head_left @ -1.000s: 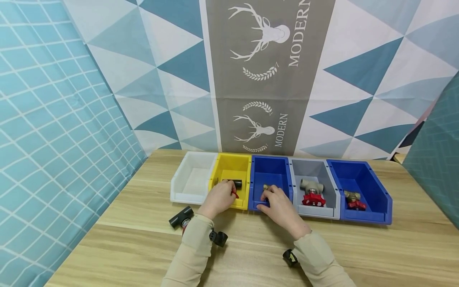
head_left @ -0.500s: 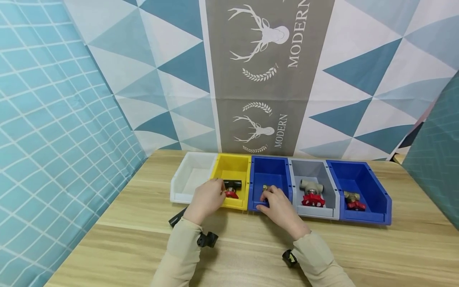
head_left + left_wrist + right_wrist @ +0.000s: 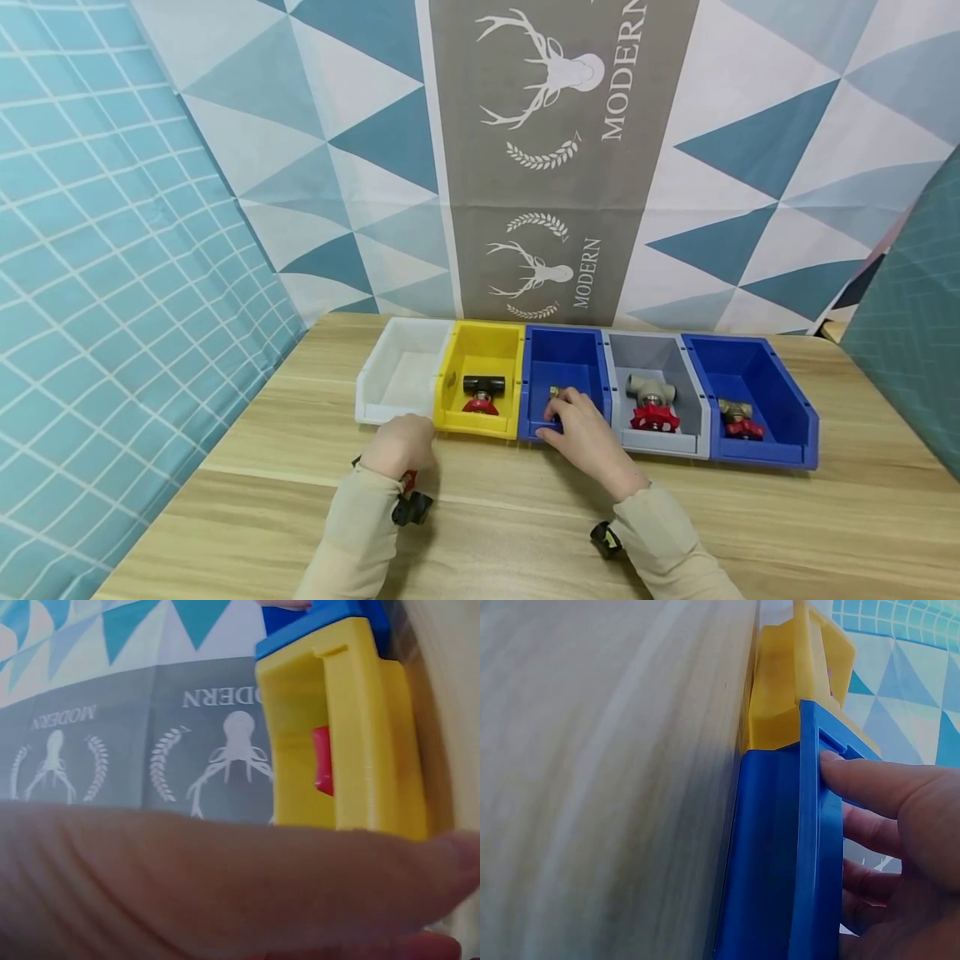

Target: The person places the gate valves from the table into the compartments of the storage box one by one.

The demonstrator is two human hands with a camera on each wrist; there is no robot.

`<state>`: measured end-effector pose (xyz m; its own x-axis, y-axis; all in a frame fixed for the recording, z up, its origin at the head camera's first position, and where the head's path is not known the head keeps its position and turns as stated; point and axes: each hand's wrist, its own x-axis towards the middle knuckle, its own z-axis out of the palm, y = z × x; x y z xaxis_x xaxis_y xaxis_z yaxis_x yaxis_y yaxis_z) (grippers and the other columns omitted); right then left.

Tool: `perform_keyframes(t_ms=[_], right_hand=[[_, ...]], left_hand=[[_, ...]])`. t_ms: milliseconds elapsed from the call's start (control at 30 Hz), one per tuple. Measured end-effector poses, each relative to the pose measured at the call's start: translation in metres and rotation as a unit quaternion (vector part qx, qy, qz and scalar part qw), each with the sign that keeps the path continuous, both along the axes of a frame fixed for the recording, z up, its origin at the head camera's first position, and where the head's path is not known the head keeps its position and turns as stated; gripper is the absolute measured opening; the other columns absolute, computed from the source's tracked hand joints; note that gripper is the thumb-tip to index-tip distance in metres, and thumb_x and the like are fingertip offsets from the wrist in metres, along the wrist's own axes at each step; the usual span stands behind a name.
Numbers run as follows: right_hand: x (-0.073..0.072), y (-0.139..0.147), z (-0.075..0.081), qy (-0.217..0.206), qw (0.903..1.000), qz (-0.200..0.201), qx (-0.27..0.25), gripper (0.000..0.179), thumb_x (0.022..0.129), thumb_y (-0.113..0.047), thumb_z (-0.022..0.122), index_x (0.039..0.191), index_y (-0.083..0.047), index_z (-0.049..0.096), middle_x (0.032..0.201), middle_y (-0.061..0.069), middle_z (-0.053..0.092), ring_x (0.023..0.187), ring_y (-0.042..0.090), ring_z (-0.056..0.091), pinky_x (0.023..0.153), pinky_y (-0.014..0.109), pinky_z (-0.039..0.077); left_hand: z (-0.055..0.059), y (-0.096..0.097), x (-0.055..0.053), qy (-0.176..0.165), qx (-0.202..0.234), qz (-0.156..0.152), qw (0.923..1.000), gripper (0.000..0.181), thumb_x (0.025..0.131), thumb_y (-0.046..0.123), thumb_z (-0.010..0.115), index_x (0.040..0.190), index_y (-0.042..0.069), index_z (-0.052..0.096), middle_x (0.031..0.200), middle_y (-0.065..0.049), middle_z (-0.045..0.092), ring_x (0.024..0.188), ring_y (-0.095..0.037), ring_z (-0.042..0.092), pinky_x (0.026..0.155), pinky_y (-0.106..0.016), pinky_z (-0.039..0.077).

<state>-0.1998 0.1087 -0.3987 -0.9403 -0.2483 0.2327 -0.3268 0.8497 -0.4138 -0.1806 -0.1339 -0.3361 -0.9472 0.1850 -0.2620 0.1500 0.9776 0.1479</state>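
Note:
Low over the table in front of the white bin, my left hand (image 3: pixel 402 444) covers most of a black tee valve; its red handwheel (image 3: pixel 408 481) peeks out below the hand. In the left wrist view the thumb (image 3: pixel 247 877) stretches straight across. My right hand (image 3: pixel 582 427) rests at the front of the middle blue bin (image 3: pixel 566 346), beside a partly hidden brass valve (image 3: pixel 554 392). Its thumb (image 3: pixel 847 771) touches the front rim in the right wrist view, and the other fingers bend loosely inside. A black valve with red handwheel (image 3: pixel 481 405) lies in the yellow bin (image 3: pixel 487 337).
The white bin (image 3: pixel 411 333) stands at the row's left end. A grey bin (image 3: pixel 643 348) holds a grey valve (image 3: pixel 652 404) with a red handwheel. In the right blue bin (image 3: pixel 731 358) lies another brass valve (image 3: pixel 740 419). A patterned backdrop (image 3: pixel 540 167) hangs behind the wooden table (image 3: pixel 525 517).
My left hand has left the red-handled valve in the yellow bin and moved left and toward me, over the valve on the table. The right hand has kept its place.

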Motion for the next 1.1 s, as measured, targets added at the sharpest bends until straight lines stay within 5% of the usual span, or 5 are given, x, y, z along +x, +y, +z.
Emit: perform_keyframes(t_ms=[400, 733, 1100], right_hand=[[-0.001, 0.001, 0.003, -0.003, 1.0000, 0.000, 0.001, 0.018, 0.077, -0.028, 0.071, 0.083, -0.013, 0.063, 0.089, 0.001, 0.051, 0.083, 0.020, 0.045, 0.077, 0.035, 0.042], [-0.001, 0.001, 0.001, -0.002, 1.0000, 0.002, 0.002, 0.018, 0.077, -0.028, 0.071, 0.083, -0.013, 0.063, 0.090, 0.001, 0.052, 0.083, 0.020, 0.046, 0.077, 0.035, 0.043], [-0.001, 0.000, 0.000, -0.001, 1.0000, 0.002, 0.002, 0.018, 0.077, -0.028, 0.072, 0.083, -0.013, 0.063, 0.089, 0.001, 0.052, 0.082, 0.020, 0.045, 0.076, 0.034, 0.043]], left_hand=[[-0.005, -0.001, -0.004, 0.005, -0.060, 0.022, 0.9979, 0.011, 0.068, 0.001, 0.061, 0.063, 0.007, 0.053, 0.067, -0.006, 0.052, 0.062, -0.019, 0.049, 0.052, -0.030, 0.041], [-0.005, -0.002, -0.004, -0.004, -0.047, 0.027, 0.9985, 0.013, 0.070, -0.003, 0.055, 0.061, 0.006, 0.052, 0.066, -0.007, 0.051, 0.061, -0.019, 0.047, 0.052, -0.028, 0.038], [0.005, -0.013, -0.004, 0.031, -0.028, 0.057, 0.9975, 0.019, 0.078, 0.010, 0.057, 0.060, 0.007, 0.054, 0.064, -0.007, 0.053, 0.058, -0.020, 0.050, 0.050, -0.029, 0.040]])
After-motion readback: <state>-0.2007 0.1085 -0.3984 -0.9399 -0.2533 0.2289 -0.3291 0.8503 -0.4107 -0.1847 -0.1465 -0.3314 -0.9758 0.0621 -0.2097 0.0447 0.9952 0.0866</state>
